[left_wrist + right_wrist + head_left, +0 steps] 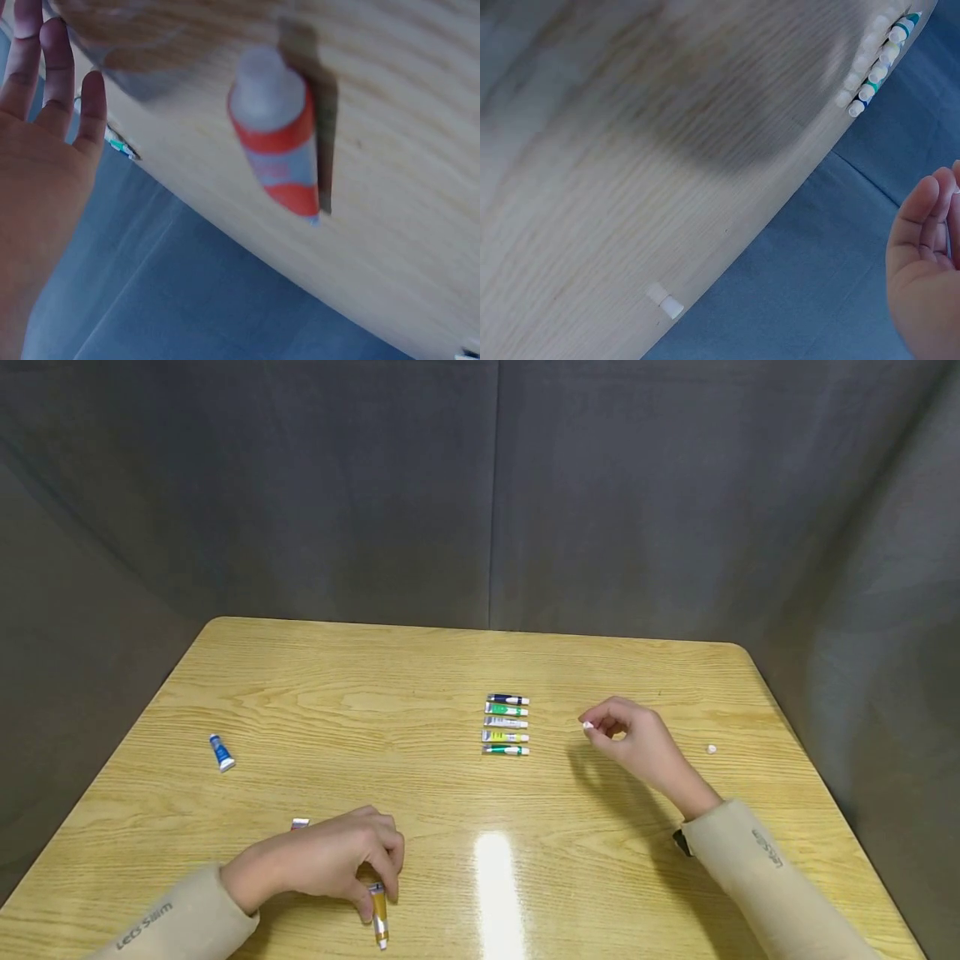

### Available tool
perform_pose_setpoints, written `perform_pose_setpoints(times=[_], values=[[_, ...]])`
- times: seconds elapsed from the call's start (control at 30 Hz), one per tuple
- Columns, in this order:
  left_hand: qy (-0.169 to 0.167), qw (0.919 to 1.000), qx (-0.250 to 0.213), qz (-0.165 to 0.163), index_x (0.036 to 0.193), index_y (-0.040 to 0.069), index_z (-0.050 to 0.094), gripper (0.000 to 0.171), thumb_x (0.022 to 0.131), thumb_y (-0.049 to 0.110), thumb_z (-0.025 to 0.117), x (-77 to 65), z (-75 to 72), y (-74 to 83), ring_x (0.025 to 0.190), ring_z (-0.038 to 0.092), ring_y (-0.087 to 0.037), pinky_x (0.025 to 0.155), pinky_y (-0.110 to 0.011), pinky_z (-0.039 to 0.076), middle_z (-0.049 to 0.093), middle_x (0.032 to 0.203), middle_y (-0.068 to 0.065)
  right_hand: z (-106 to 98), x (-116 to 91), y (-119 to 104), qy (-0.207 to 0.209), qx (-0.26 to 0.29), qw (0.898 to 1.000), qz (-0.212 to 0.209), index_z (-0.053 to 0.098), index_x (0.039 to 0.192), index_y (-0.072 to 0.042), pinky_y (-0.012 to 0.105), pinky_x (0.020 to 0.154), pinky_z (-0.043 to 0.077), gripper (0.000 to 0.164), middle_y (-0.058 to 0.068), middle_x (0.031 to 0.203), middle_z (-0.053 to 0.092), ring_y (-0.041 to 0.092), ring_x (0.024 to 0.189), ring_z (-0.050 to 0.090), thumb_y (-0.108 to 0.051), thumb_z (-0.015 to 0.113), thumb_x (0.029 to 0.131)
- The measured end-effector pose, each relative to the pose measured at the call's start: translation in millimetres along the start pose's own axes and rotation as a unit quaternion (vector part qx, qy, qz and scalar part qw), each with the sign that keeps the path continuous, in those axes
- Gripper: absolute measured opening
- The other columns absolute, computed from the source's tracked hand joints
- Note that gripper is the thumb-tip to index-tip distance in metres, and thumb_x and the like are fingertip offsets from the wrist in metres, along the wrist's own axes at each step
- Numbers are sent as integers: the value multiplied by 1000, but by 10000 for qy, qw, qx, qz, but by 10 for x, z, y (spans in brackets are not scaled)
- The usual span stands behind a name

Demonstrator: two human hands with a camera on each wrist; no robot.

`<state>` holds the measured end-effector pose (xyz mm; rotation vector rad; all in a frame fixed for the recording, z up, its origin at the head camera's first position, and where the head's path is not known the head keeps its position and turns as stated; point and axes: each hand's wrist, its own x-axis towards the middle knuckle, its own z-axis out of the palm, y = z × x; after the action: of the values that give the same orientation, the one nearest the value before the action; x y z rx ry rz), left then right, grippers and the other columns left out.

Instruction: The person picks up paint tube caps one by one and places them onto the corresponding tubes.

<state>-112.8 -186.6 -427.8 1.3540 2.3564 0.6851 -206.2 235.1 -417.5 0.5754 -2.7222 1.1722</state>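
My left hand (330, 858) is at the near left of the wooden table (420, 793), with thumb and forefinger pinching the upper end of an orange paint tube (380, 922) that lies on the table. A red tube (300, 823) peeks out behind that hand and fills the left wrist view as the red tube (277, 142), beside my palm (37, 172). My right hand (637, 743) hovers at the right and pinches a small white cap (587, 725) between its fingertips. Left of it lies a row of several tubes (506, 724).
A blue tube (221, 752) lies alone at the far left. A loose white cap (711, 748) sits near the right edge, seen close as the cap (664, 298) in the right wrist view. Grey cloth walls surround the table.
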Motion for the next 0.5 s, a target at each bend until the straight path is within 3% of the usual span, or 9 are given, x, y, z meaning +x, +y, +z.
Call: perform_pose_setpoints(times=[0.2, 0.5], values=[[33, 10000, 32, 15, 85, 35, 82, 17, 69, 40, 87, 11, 42, -16, 85, 38, 8, 80, -14, 38, 58, 85, 22, 10, -52, -2, -66, -23, 10000, -13, 77, 104, -6, 21, 75, 53, 11, 1, 95, 71, 5, 81, 61, -5, 70, 95], [74, 9999, 82, -18, 86, 34, 81, 13, 75, 40, 87, 46, 33, -4, 87, 40, 7, 82, -15, 39, 58, 86, 22, 19, -96, -9, -12, 0, 9999, -129, 78, 105, -7, 22, 78, 55, 11, 1, 96, 73, 5, 84, 62, -9, 71, 97]])
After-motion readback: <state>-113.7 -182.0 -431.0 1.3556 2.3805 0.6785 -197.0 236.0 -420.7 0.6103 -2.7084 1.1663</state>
